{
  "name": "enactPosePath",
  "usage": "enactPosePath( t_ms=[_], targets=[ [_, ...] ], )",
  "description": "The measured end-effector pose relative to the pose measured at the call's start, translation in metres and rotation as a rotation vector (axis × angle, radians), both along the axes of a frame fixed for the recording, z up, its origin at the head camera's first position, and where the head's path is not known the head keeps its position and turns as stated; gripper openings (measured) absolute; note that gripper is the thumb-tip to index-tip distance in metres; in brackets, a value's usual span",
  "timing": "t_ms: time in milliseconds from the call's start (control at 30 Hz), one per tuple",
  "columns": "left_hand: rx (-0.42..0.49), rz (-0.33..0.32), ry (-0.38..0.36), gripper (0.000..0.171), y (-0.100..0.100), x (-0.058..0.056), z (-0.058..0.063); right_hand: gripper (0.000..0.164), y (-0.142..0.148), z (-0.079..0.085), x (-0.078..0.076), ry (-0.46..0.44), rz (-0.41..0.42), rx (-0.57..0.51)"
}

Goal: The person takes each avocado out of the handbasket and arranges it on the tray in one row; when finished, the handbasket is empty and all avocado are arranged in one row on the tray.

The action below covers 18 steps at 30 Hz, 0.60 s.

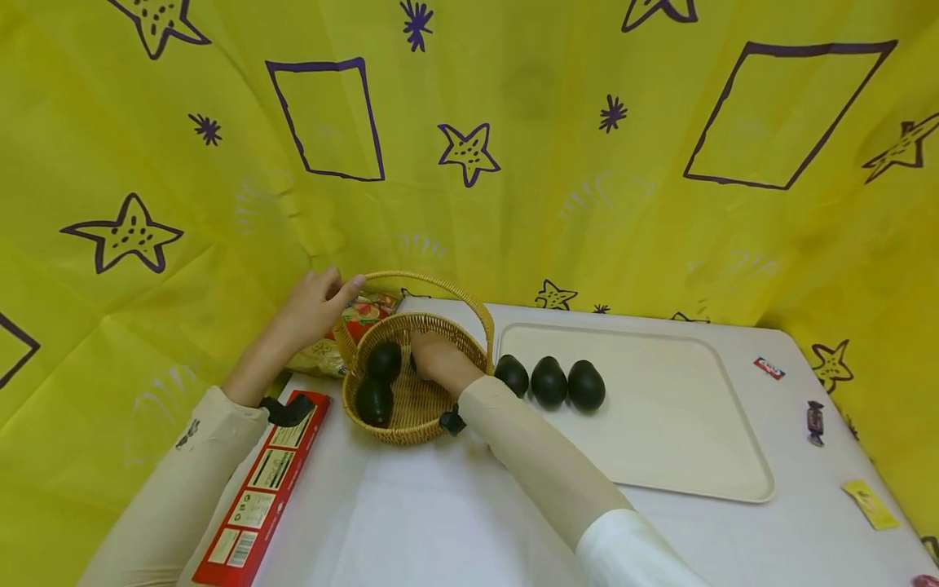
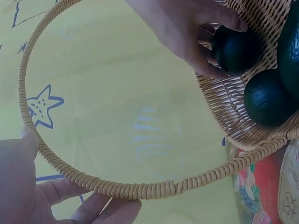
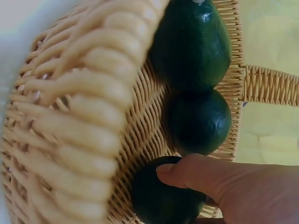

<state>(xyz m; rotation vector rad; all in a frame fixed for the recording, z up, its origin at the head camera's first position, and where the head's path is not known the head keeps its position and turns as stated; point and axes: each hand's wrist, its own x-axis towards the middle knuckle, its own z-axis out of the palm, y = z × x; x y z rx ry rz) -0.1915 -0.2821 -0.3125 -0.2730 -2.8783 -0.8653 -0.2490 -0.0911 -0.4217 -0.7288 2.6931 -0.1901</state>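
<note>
A wicker basket [image 1: 399,436] stands on the white table, its tall arched handle [image 2: 112,189] upright. My left hand [image 1: 314,308] holds that handle on its left side, thumb and fingers about it in the left wrist view. Inside the basket, my right hand [image 1: 440,360] grips a dark green avocado [image 3: 163,198], with the thumb laid over it. Two more avocados, one [image 1: 385,362] behind the other [image 1: 374,403], lie along the basket's left side. To the right, three avocados [image 1: 548,381] sit in a row at the left end of a cream tray [image 1: 660,416].
A long red box [image 1: 253,497] lies on the table left of the basket. Colourful snack bags [image 1: 370,311] are behind it. Small wrapped sweets [image 1: 815,423] and a yellow packet [image 1: 870,504] lie right of the tray. A yellow patterned cloth [image 1: 528,220] hangs behind the table.
</note>
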Motion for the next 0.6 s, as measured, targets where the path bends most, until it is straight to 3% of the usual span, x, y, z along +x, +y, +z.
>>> enactPosePath(
  t_ms=[200,333,600],
  targets=[
    [-0.007,-0.011,-0.005,0.054,0.001,-0.002,-0.003,0.012,0.010,-0.005,-0.002,0.044,0.049,-0.004],
    [0.018,-0.011,0.009,0.054,0.001,-0.002,-0.004,0.013,0.017,-0.006,-0.001,0.084,0.082,-0.056],
    [0.008,-0.017,0.006,0.052,0.000,0.000,0.001,0.027,0.028,-0.001,0.007,0.028,0.093,-0.131]
  ],
)
